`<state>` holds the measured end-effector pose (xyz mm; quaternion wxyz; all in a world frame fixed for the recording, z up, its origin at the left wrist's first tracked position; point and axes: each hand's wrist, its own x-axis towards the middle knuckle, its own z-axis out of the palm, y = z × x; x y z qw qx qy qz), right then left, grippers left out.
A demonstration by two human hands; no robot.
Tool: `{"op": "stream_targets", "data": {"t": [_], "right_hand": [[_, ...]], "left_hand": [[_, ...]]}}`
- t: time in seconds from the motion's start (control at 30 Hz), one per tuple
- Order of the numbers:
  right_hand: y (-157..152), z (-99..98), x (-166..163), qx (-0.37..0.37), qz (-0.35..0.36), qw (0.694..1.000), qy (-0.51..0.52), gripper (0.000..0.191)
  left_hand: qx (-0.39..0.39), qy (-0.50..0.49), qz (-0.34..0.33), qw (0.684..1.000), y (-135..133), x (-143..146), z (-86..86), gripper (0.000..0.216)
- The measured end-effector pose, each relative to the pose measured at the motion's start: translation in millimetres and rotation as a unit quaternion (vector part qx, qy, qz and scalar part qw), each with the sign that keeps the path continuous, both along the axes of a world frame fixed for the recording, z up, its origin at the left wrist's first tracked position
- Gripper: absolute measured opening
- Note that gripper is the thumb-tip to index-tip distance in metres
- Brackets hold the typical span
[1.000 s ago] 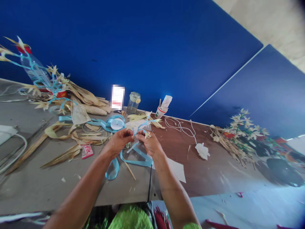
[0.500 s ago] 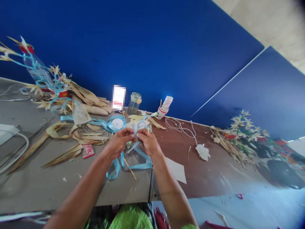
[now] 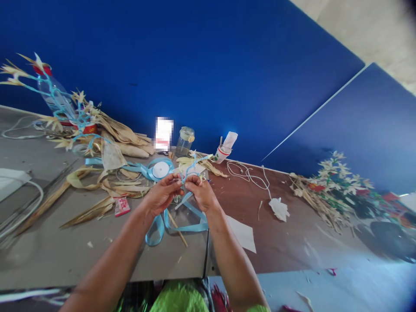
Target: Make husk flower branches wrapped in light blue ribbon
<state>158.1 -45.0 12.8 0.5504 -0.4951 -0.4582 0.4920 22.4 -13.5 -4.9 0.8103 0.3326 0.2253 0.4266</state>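
My left hand and my right hand meet above the table's front middle, thumbs and fingertips pinched. Between them is a branching stem wrapped in blue ribbon, with pale husk tips pointing up and right. My right hand grips the stem. The left fingers press at the same spot on thin blue ribbon, partly hidden by the fingertips. A loose length of blue ribbon loops on the table beneath my wrists. Just behind my left hand lies a ribbon spool with a white core.
Dried husks and a red packet lie left. Behind stand a glass jar, a lit phone-like rectangle and a tissue-filled cup. A white cable, crumpled tissue and finished-looking flowers are right.
Both hands keep their pinch, with the left fingers shifting slightly at the stem. The whole view has moved a little, so things on the table appear slightly further right.
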Motion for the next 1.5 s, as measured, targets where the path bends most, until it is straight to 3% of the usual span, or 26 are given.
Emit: {"op": "stream_targets", "data": {"t": [0.23,0.4,0.5,0.67,0.9,1.23,1.5], "right_hand": [[2.7,-5.3,1.1,0.029,0.008,0.999,-0.030,0.013],[1.5,-4.6,-0.8,-0.002,-0.062,0.992,-0.108,0.014],[-0.6,-1.8,-1.9,-0.014,-0.045,0.996,-0.073,0.014],[-3.7,2.2,-0.4,-0.049,0.019,0.998,0.045,0.013],[-1.9,-6.7,-6.7,-0.014,-0.052,0.999,-0.005,0.012],[-4.9,-2.8,-8.7,-0.029,-0.113,0.992,-0.047,0.013],[-7.0,-1.1,-5.4,-0.015,-0.106,0.987,-0.119,0.013]], "left_hand": [[-0.013,-0.016,0.012,1.000,-0.5,3.0,-0.2,0.025],[-0.016,-0.012,0.012,1.000,1.2,2.7,-0.5,0.021],[-0.015,0.014,0.006,1.000,0.6,1.6,2.0,0.022],[0.041,0.056,0.032,0.997,-1.6,3.6,5.5,0.025],[0.117,0.145,0.113,0.976,-2.3,11.0,1.8,0.026],[0.072,0.060,0.039,0.995,-4.5,8.4,0.7,0.021],[0.065,0.049,0.056,0.995,-2.4,8.3,-0.5,0.016]]}}
